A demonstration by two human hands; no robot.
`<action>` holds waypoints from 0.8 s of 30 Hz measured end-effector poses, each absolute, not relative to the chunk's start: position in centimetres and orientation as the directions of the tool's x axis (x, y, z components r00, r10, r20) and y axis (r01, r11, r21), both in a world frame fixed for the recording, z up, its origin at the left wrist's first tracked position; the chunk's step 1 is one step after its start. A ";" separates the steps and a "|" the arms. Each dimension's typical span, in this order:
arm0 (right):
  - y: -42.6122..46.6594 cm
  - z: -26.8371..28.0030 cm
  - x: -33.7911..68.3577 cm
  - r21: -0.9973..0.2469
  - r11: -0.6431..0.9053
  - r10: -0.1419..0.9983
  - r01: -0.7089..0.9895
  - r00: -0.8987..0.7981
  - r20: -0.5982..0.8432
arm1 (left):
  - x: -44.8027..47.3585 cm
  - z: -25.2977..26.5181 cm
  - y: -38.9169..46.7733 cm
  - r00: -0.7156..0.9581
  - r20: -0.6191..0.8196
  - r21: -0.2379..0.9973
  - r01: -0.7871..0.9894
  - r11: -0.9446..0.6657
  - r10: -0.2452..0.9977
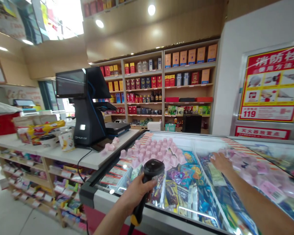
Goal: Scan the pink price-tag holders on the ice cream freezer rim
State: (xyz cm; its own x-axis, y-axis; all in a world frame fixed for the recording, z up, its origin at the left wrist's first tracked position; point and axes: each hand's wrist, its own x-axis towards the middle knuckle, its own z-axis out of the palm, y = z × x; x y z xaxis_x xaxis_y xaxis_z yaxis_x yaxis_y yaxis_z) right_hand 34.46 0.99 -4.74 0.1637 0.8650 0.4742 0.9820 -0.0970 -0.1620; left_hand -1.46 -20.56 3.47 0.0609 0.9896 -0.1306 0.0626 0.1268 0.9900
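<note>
In my left hand [137,192] is a black barcode scanner [154,166] with a yellow-tipped grip, its head raised above the freezer's glass top. Beyond the scanner head, many small pink plastic cups [159,150] are spread over the glass in a cluster. My right hand [221,163] reaches over the glass on the right, its fingers stretched out and slightly blurred. Close beside those fingers lies a second group of pink cups [250,166], some in clear wrap with a barcode label. Whether the right fingertips touch them I cannot tell.
The chest freezer [105,197] holds wrapped ice creams under glass. On the left counter [88,160] stand a checkout terminal [88,111], a few pink cups [111,145] and snack packs [46,129]. Shelves of boxes [144,83] line the back wall; a fire-hydrant sign [271,85] hangs right.
</note>
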 end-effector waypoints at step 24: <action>-3.9 -2.7 22.7 -0.961 0.235 0.970 -0.143 0.090 0.224 | 0.8 5.5 -21.3 0.143 -0.072 0.997 0.028 0.069 0.987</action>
State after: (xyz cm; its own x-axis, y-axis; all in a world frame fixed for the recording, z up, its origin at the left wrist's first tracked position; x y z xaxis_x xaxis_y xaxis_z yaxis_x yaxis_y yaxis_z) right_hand 22.65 -3.86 -2.74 0.0905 0.9703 0.2241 -0.1429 0.2354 -0.9613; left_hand 0.77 -21.34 5.53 0.1429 0.9871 -0.0723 0.0280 0.0690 0.9972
